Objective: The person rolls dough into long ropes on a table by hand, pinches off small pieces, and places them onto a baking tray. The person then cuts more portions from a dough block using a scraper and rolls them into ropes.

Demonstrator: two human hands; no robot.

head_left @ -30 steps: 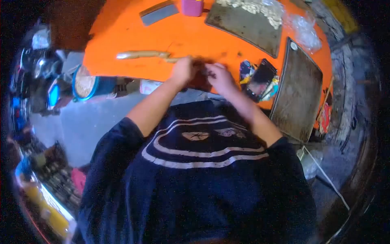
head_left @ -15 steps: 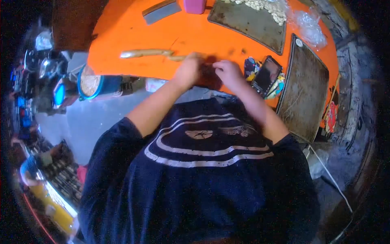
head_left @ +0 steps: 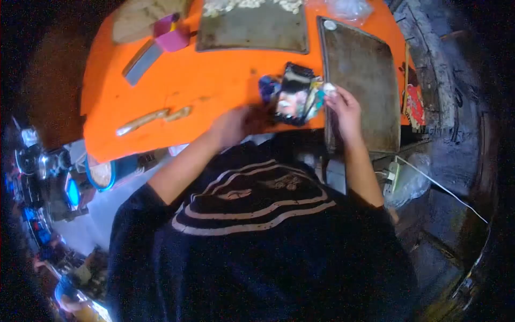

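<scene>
My right hand (head_left: 345, 110) is raised by the left edge of a dark tray (head_left: 367, 80), its fingertips pinched on a small white piece (head_left: 329, 88). Beside it a phone (head_left: 294, 94) with a lit screen lies on a colourful cloth (head_left: 316, 102) on the orange table (head_left: 214, 75). My left hand (head_left: 233, 126) is at the table's front edge, left of the phone; its fingers are blurred and in shadow. Two dough-like strips, a longer one (head_left: 142, 122) and a shorter one (head_left: 178, 113), lie to its left.
A scraper (head_left: 142, 62) and a pink container (head_left: 173, 35) are at the back left. Behind is a tray (head_left: 252, 32) with several pale pieces. Plastic bags (head_left: 348, 8) lie at the back right. A blue-rimmed bucket (head_left: 102, 174) stands below the table's left edge.
The view has turned to the right. My right hand has moved from the front of the table to the tray beside the phone and now pinches a white piece. The phone's screen has lit up.
</scene>
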